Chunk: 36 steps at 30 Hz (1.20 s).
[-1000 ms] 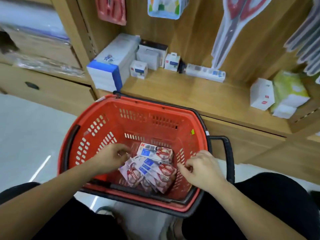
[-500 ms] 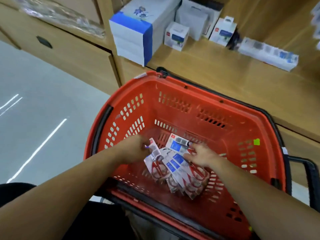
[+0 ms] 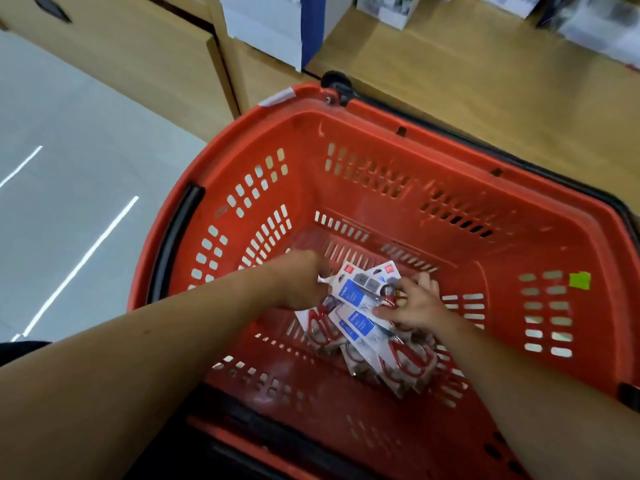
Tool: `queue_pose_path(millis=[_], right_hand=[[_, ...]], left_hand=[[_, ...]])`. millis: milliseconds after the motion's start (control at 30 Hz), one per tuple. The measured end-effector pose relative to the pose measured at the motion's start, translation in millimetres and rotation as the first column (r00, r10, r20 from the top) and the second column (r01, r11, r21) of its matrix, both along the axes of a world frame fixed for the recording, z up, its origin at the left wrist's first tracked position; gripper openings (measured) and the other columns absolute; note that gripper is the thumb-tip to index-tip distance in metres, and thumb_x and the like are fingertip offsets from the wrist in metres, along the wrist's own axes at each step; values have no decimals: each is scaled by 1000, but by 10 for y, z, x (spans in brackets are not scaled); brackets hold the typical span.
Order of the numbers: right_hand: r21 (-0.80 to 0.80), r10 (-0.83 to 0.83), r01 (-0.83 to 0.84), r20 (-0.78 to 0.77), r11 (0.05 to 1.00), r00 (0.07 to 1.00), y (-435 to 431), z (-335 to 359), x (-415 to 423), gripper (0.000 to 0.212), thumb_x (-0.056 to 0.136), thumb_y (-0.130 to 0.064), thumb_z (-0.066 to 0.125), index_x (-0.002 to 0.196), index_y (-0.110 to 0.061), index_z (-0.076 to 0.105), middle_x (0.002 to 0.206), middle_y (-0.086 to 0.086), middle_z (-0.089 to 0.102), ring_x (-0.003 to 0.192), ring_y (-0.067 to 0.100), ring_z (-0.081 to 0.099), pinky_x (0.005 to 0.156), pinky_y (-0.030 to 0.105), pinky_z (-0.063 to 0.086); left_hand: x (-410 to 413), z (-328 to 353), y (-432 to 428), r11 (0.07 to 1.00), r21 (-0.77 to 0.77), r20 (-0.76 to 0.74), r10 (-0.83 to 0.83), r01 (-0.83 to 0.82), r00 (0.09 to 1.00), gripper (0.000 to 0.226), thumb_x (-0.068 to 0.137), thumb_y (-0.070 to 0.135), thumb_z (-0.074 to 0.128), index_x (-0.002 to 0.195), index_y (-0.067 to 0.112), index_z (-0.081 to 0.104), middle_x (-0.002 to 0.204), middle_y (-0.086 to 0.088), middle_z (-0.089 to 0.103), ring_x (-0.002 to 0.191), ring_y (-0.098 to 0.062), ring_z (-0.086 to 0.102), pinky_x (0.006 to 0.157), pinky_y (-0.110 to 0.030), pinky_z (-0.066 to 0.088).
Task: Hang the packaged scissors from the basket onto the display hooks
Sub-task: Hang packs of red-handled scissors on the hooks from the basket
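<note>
**Operator:** Where is the stock?

**Guide:** The packaged scissors [image 3: 360, 329] lie in a loose, overlapping pile on the slotted floor of the red plastic basket [image 3: 381, 150], at lower centre of the frame. Each is a flat, glossy card-backed pack with a blue rectangular label and red looped scissor handles showing through clear film. None is on a hook.

**Operator:** State of my hands?

**Guide:** Both hands are inside the basket, close together but not touching. Your left hand [image 3: 301, 282] has its fingers curled and pinches the upper-left edge of the top pack [image 3: 362, 284]. Your right hand [image 3: 417, 303] lies over the lower right end of that same pack, fingers bent across the red handles and thumb pressed along the pack edge.

**Operator:** Basket details?

**Guide:** The walls are rigid moulded plastic pierced with rows of rectangular slots. A black handle [image 3: 176, 237] lies folded along the left rim. A small green sticker [image 3: 579, 280] sits on the right inner wall.

**Operator:** Surroundings?

**Guide:** A light wood-grain shelf [image 3: 485, 84] runs across the upper right of the frame. A white-and-blue carton [image 3: 277, 26] stands at top centre. Smooth grey flooring [image 3: 69, 161] fills the left.
</note>
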State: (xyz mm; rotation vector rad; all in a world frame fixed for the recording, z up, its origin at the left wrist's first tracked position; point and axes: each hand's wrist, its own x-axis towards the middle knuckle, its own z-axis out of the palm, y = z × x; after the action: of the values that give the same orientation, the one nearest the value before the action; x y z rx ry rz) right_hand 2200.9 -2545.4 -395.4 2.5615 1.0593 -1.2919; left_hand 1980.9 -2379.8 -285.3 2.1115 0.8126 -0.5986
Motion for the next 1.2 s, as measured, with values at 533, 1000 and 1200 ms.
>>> queue_pose_path(millis=[533, 1000, 1200], right_hand=[[-176, 70, -76, -39, 982, 997, -62, 379, -143, 121, 50, -68, 97, 154, -36, 43, 144, -4, 63, 129, 24, 62, 98, 32, 50], [-248, -62, -4, -259, 969, 964, -124, 429, -156, 112, 69, -49, 96, 159, -25, 33, 158, 5, 48, 135, 25, 55, 97, 31, 49], [-170, -39, 20, -109, 985, 993, -352, 138, -510, 137, 41, -71, 94, 156, -34, 28, 161, 2, 26, 153, 29, 25, 123, 48, 34]], left_hand=[[32, 18, 30, 996, -20, -6, -82, 82, 997, 27, 104, 27, 61, 124, 14, 72, 115, -1, 73, 97, -22, 63, 83, -34, 52], [46, -27, 27, 990, 0, -51, -139, 139, 989, 37, 104, 30, 60, 136, 14, 65, 135, -5, 65, 118, -28, 61, 98, -38, 52], [38, -64, 10, 997, -8, -72, -78, 78, 994, 47, 104, 33, 62, 146, 12, 57, 145, -6, 61, 129, -29, 59, 103, -39, 50]])
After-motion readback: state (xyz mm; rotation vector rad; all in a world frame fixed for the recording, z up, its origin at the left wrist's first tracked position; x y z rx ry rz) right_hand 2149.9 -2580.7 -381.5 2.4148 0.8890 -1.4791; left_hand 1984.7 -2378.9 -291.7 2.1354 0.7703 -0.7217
